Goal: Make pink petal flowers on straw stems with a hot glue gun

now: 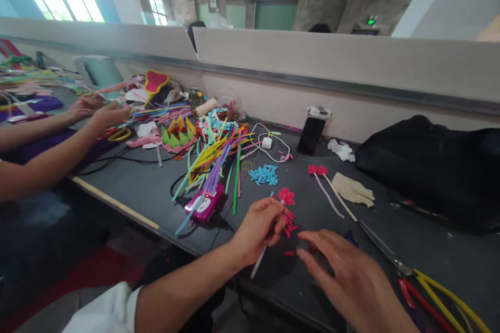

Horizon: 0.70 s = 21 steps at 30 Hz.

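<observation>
My left hand (258, 226) is closed around a pipe-cleaner flower (286, 196), whose pink-red head pokes out above the fingers. Its pale stem (258, 263) comes out below the fist. Beside the fingers is a cluster of red pipe-cleaner pieces (289, 225); whether my hand holds them or they lie on the table is unclear. My right hand (347, 270) hovers over the dark table with thumb and fingers apart, nothing between them. Near its fingertips lies a short red piece (288, 253). Finished-looking red flowers (317, 169) with pale stems lie farther back.
Scissors (404, 268) with red and yellow handles lie to the right, near a black bag (425, 166). Blue pieces (264, 175), a purple device (207, 203), a pipe-cleaner bundle (219, 158) and a phone (311, 134) stand around. A co-worker's hands (105, 114) work at left.
</observation>
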Tool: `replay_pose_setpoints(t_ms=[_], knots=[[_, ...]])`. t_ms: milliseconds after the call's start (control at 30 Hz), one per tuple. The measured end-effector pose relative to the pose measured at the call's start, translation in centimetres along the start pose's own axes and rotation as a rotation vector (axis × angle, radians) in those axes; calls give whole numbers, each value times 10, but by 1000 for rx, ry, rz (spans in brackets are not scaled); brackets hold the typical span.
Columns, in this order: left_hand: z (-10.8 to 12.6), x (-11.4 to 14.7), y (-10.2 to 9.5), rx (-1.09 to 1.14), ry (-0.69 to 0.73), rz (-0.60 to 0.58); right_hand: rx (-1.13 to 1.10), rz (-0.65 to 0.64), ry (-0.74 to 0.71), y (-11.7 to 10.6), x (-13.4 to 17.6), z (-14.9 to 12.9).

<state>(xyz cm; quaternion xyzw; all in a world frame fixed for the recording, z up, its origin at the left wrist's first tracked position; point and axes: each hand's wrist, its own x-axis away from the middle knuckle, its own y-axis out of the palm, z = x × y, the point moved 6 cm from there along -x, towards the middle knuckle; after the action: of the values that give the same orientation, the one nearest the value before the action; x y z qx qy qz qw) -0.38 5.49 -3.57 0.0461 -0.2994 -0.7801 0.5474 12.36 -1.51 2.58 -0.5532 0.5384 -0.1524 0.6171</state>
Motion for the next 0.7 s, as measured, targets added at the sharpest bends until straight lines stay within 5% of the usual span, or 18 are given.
replay_pose_setpoints(t_ms=[333, 700], knots=[[18, -3, -10, -37, 108, 119, 129, -211, 421, -49, 54, 104], [40, 0, -21, -123, 341, 327, 186, -380, 380, -7, 91, 115]])
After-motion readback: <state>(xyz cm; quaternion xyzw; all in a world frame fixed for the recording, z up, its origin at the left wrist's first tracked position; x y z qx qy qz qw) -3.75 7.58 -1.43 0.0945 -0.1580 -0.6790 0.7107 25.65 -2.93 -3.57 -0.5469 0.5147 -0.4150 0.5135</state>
